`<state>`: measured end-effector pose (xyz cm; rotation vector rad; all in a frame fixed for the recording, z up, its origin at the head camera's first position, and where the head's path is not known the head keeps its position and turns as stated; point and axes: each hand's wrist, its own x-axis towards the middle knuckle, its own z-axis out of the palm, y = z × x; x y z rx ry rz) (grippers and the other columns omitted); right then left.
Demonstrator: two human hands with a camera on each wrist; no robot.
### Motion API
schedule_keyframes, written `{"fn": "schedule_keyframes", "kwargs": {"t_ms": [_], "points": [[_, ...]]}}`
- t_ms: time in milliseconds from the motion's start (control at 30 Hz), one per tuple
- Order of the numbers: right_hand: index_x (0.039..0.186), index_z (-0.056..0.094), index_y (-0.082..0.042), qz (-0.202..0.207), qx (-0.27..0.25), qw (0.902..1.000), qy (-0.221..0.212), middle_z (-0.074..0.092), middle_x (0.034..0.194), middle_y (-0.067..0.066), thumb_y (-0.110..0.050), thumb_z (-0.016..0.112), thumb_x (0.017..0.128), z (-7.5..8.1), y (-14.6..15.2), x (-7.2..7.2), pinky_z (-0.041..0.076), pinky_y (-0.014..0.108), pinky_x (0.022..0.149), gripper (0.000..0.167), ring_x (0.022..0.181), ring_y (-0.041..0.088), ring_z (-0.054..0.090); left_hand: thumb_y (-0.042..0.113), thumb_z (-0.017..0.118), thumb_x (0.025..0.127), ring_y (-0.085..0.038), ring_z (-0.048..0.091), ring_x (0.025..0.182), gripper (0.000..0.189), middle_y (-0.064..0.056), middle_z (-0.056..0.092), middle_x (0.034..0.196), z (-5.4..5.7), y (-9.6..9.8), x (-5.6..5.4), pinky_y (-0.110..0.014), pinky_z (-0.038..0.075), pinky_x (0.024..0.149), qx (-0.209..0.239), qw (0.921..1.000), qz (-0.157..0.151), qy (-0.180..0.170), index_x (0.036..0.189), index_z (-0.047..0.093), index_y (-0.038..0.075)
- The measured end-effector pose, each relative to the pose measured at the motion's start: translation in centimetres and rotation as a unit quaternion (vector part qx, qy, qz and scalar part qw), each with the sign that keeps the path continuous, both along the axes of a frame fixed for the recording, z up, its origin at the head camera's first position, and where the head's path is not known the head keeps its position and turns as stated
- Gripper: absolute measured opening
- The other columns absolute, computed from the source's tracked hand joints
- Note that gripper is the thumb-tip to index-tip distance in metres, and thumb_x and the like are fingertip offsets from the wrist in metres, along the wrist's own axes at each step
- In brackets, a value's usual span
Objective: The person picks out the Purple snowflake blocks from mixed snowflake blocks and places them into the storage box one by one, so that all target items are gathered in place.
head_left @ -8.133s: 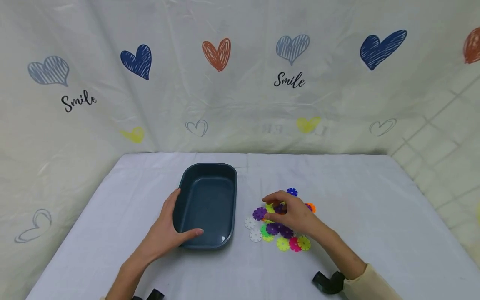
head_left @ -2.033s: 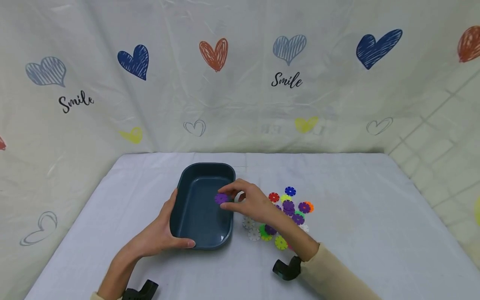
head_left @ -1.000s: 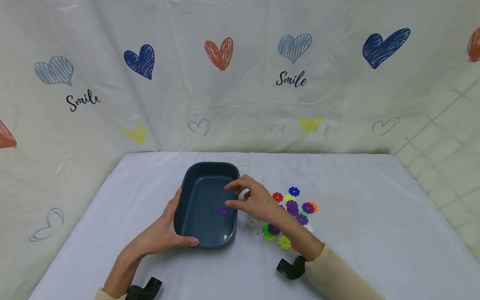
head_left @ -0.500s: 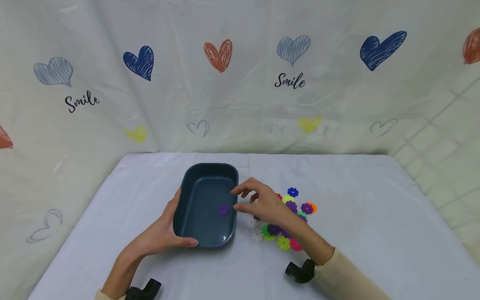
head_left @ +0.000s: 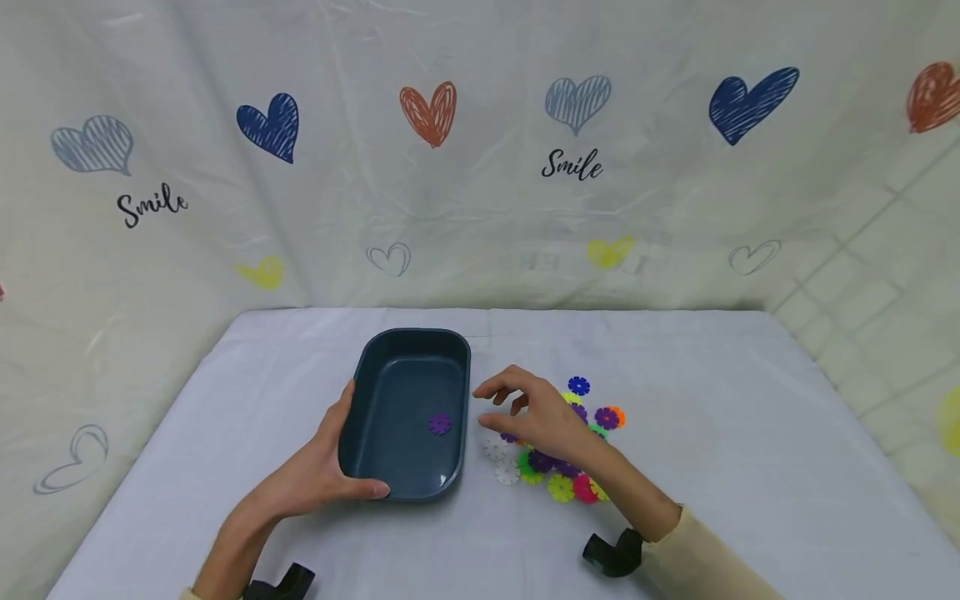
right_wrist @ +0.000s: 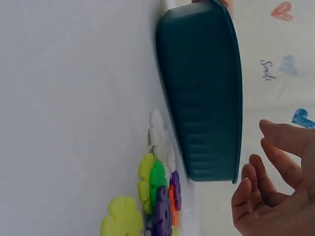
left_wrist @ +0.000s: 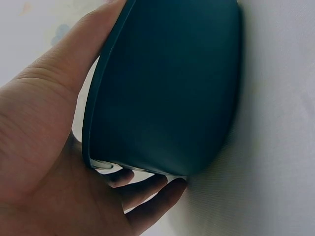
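Observation:
A dark teal rectangular tray (head_left: 401,379) stands on the white cloth. My left hand (head_left: 315,471) holds its near left corner, thumb at the near rim and fingers along the outer left side; the left wrist view shows the fingers curving round the wall (left_wrist: 162,88). Inside the tray lies one purple notched plastic disc (head_left: 440,424), flat on the floor toward the right. My right hand (head_left: 542,417) hovers just right of the tray, thumb and forefinger apart with nothing between them. Beneath and beyond it spreads a pile of snowflake-shaped discs (head_left: 561,488), partly hidden by the hand and forearm.
White discs (head_left: 507,472) lie nearest the tray's right side, and a blue one (head_left: 579,386) sits at the far edge of the pile. Black wrist-worn devices (head_left: 615,553) show on both arms. A heart-printed sheet (head_left: 480,192) hangs behind the table.
The right hand carried a purple disc from the pile to the tray and let it go there. It has since drawn back rightward past the rim. The left hand stays on the tray.

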<state>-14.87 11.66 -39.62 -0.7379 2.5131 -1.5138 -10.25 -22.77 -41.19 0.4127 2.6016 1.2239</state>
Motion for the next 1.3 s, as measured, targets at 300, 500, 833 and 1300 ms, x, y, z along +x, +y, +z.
{"fn": "schedule_keyframes", "kwargs": {"t_ms": [300, 500, 833, 1300], "points": [[0.121, 0.073, -0.015, -0.01, 0.004, 0.9999, -0.001, 0.07, 0.122, 0.014, -0.022, 0.08, 0.093, -0.6, 1.0, 0.0, 0.057, 0.032, 0.085, 0.03, 0.109, 0.035, 0.064, 0.036, 0.095, 0.073, -0.047, 0.022, 0.153, 0.146, -0.02, -0.001, 0.174, 0.0, 0.1, 0.0, -0.072, 0.04, 0.107, -0.001, 1.0, 0.0, -0.001, 0.166, -0.018, 0.028], [0.123, 0.072, -0.011, -0.013, 0.015, 0.9998, -0.01, 0.07, 0.123, 0.013, -0.023, 0.08, 0.093, -0.8, 1.5, -0.1, 0.056, 0.031, 0.087, 0.033, 0.11, 0.033, 0.065, 0.035, 0.095, 0.073, -0.046, 0.022, 0.152, 0.146, -0.019, 0.0, 0.174, 0.0, 0.0, 0.0, -0.072, 0.04, 0.107, -0.001, 1.0, 0.001, 0.0, 0.166, -0.017, 0.03], [0.123, 0.072, -0.017, -0.02, 0.04, 0.9987, -0.025, 0.07, 0.124, 0.011, -0.022, 0.079, 0.093, -0.5, 2.9, -0.3, 0.054, 0.031, 0.088, 0.031, 0.112, 0.032, 0.064, 0.035, 0.094, 0.074, -0.047, 0.02, 0.154, 0.146, -0.019, -0.002, 0.175, 0.2, 0.1, 0.1, -0.074, 0.037, 0.11, 0.0, 0.9999, 0.005, -0.01, 0.166, -0.018, 0.028], [0.123, 0.071, -0.009, -0.014, 0.043, 0.9988, -0.021, 0.071, 0.121, 0.013, -0.021, 0.078, 0.094, -1.5, 4.3, 0.0, 0.056, 0.025, 0.083, 0.033, 0.108, 0.03, 0.066, 0.035, 0.094, 0.074, -0.046, 0.02, 0.154, 0.145, -0.019, -0.002, 0.175, 0.1, 0.2, 0.0, -0.073, 0.038, 0.11, -0.002, 0.9998, 0.007, -0.02, 0.166, -0.018, 0.029]]}}
